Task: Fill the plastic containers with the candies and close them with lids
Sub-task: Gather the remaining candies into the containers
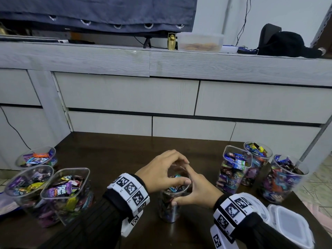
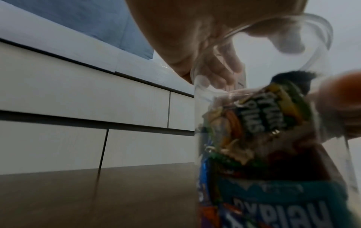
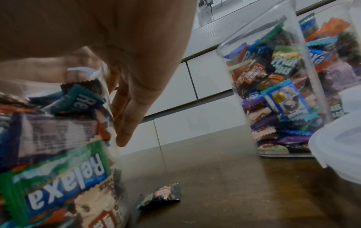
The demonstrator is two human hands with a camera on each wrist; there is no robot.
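Stack of lids [image 1: 291, 225] at the near right corner of the desk [image 1: 111, 159]: translucent, rounded-square, thin plastic. Judged light and slightly flexible; best pinched at the rim.

Centre container [image 1: 173, 196], near the front edge of the desk at the middle: clear, thin-walled, upright, filled with candies [image 1: 175, 187] to a little below its rim, no lid on. Left hand [image 1: 162, 172] arches over the mouth, fingers curled round the far rim, thumb across the near side. Right hand [image 1: 195, 193] lies against the right wall with the thumb low on the near side; fingers look fairly straight in the right wrist view, so whether they grip or only brace, cannot tell. Judgement: the wall is smooth and probably slippery, likely to flex if squeezed; the load gives moderate weight, so hold low on the body, both sides. Wrappers are crinkly, light, and shift easily.

One loose candy [image 3: 159, 194] lies on the desk just beside this container.

Readable: "Relaxa" on green-and-blue wrappers, "Fruit Plus" on a dark one (both seen mirrored through the wall).

Left side, mid-depth: three open filled containers [image 1: 64, 193]; "Fruit Plus" on a purple wrapper.

Right side, toward the far right corner: three more open filled containers [image 1: 233, 169]; "Relaxa", "Fruit Plus" and a "Coffee Candy"-like wrapper, partly legible.
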